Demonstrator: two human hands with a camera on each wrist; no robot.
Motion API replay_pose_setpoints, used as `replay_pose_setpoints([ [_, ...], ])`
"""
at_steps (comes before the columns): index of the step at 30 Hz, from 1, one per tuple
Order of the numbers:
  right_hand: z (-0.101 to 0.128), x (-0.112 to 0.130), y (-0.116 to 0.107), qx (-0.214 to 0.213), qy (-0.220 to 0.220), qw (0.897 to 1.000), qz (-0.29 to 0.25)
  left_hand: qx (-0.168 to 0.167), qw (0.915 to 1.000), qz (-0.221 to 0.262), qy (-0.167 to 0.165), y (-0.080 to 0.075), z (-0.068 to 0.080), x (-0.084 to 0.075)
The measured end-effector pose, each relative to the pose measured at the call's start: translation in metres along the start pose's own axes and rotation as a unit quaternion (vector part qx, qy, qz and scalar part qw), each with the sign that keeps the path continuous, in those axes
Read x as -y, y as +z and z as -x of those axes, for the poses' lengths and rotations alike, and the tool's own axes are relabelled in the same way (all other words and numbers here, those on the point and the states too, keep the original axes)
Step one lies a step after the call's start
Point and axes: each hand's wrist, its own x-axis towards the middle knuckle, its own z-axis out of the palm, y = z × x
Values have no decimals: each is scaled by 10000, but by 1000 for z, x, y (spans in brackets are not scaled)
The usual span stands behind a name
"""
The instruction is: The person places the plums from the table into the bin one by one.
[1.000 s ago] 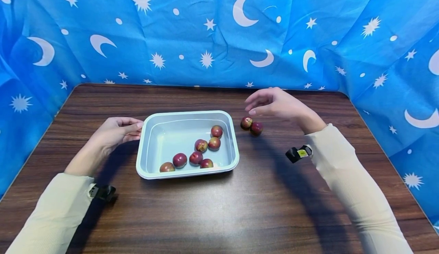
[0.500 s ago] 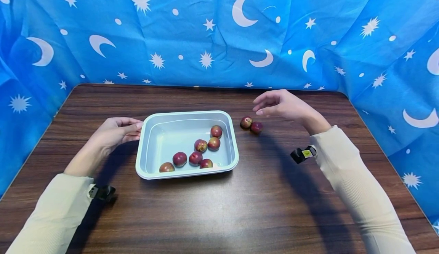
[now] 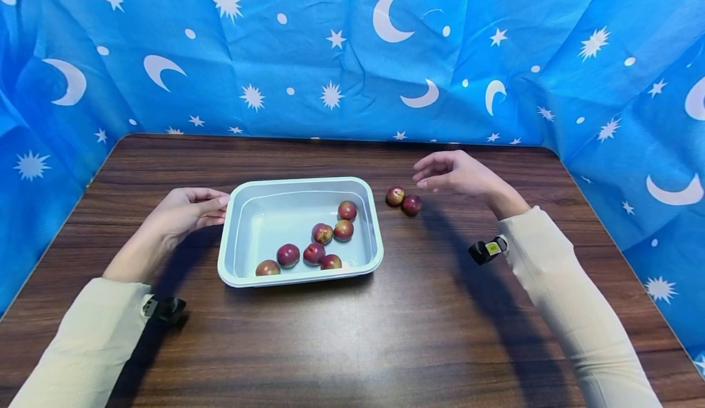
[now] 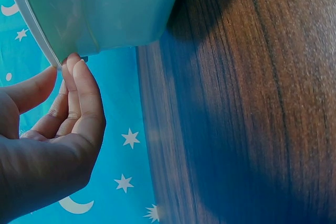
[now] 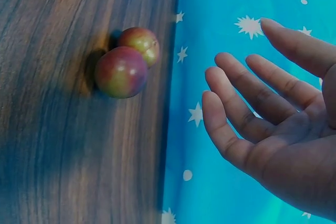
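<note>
A pale blue tray (image 3: 237, 230) stands on the dark wooden table and holds several red plums (image 3: 314, 253). My left hand (image 3: 184, 210) rests at the tray's left rim (image 4: 31, 19), its fingertips (image 4: 77, 69) touching the edge. Two more plums (image 3: 404, 200) lie side by side on the table just right of the tray; the right wrist view shows them (image 5: 126, 62) too. My right hand (image 3: 454, 172) hovers open just right of and behind those two plums, holding nothing, its fingers (image 5: 247, 108) relaxed.
A blue cloth with white moons and stars (image 3: 352, 53) walls in the table at the back and both sides. Bare wood (image 3: 352, 334) stretches in front of the tray. Small black devices sit at both wrists (image 3: 484, 250).
My right hand has drifted to the right and a little down, away from above the two loose plums. The left hand, the tray and the plums have stayed put.
</note>
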Motion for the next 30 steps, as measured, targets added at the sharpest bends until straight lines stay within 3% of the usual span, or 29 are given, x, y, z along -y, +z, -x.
replay_pose_setpoints([
  [30,-11,-47,14,-15,489,9972,-562,18,9999,-135,52,0,1,0],
])
